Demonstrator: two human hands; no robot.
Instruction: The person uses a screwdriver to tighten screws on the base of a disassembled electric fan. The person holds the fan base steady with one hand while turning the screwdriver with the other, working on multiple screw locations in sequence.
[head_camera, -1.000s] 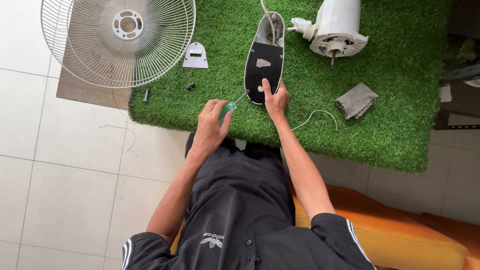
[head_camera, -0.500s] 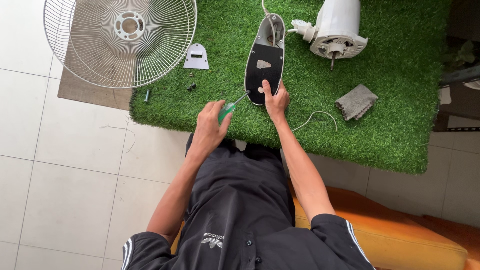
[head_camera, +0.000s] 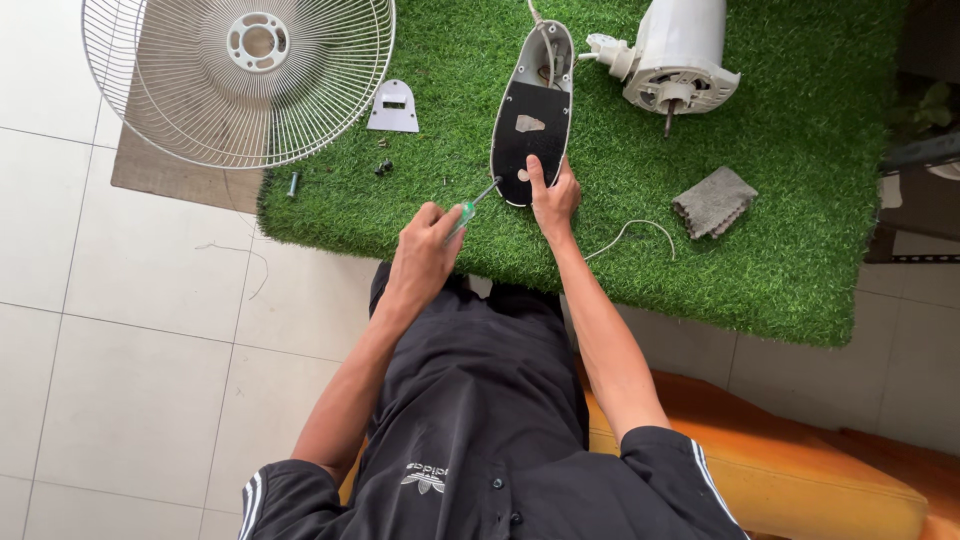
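Note:
My left hand (head_camera: 425, 243) grips a green-handled screwdriver (head_camera: 467, 208) whose metal tip points at the near left edge of a black oval fan base plate (head_camera: 530, 125). The plate lies bottom-up on a green grass mat (head_camera: 800, 150), with white wires showing at its open far end. My right hand (head_camera: 552, 195) presses down on the plate's near end, index finger stretched along it.
A white wire fan guard (head_camera: 240, 75) lies at the mat's far left, partly over the tile floor. A white fan motor housing (head_camera: 678, 55), a grey cloth (head_camera: 713, 201), a small grey metal bracket (head_camera: 393, 107), loose screws (head_camera: 382, 166) and a thin white cord (head_camera: 630, 235) lie on the mat.
Both hands stay at the plate's near end. The view has shifted slightly; the screwdriver tip remains against the plate's left edge.

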